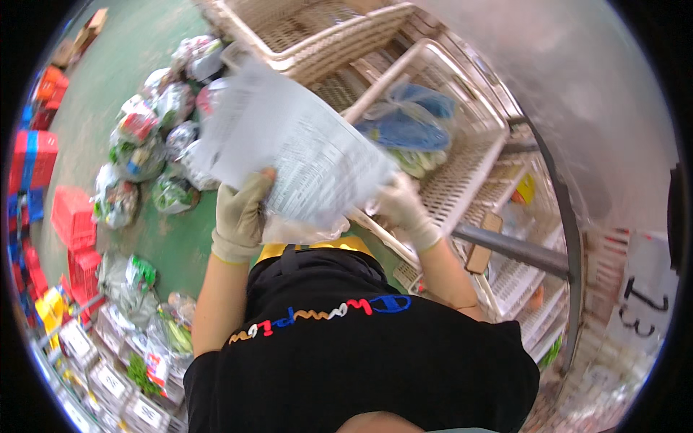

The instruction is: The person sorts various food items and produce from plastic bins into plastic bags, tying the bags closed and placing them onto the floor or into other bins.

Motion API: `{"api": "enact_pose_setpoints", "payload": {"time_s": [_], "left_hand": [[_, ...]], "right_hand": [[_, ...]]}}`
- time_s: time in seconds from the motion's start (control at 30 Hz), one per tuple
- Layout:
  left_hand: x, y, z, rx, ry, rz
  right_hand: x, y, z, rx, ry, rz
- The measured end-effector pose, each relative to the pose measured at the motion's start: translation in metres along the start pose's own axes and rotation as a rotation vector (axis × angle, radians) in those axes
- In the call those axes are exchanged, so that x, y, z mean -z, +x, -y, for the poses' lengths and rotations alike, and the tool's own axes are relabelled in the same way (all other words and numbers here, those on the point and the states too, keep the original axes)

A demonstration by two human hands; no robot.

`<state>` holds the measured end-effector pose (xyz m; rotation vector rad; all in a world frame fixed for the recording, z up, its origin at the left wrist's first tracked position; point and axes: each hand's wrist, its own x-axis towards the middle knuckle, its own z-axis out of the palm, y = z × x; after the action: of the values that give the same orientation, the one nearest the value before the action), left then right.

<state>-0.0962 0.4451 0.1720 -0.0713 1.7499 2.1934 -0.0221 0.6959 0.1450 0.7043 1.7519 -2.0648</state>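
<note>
Both my hands wear pale work gloves and hold printed paper sheets (310, 155) up in front of my waist. My left hand (242, 216) is closed on the lower left part of the sheets, its thumb on top. At their right edge is my right hand (406, 209), smeared by motion but seemingly pinching the paper; its fingertips are hard to make out. The sheets are slightly blurred and overlap. Below them, a see-through plastic bag (307, 229) shows between my hands; I cannot tell whether a hand holds it.
On my right, a shelf rack holds cream crates (462, 180), one with a blue bagged item (415, 119). Several filled plastic bags (141, 148) lie on the green floor at left. Red crates (72, 216) and a cart with grey boxes (108, 382) stand farther left. A metal bar (512, 251) juts near my right forearm.
</note>
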Motion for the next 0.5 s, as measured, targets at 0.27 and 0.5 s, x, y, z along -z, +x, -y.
{"api": "enact_pose_setpoints", "payload": {"time_s": [0.27, 0.5], "left_hand": [[0.017, -0.015, -0.017, 0.235, -0.228, 0.046], [0.055, -0.038, -0.023, 0.171, -0.445, -0.09]], "right_hand": [[0.08, 0.111, -0.147, 0.114, -1.749, -0.06], [0.1, 0.076, -0.078, 0.353, -1.358, -0.246]]}}
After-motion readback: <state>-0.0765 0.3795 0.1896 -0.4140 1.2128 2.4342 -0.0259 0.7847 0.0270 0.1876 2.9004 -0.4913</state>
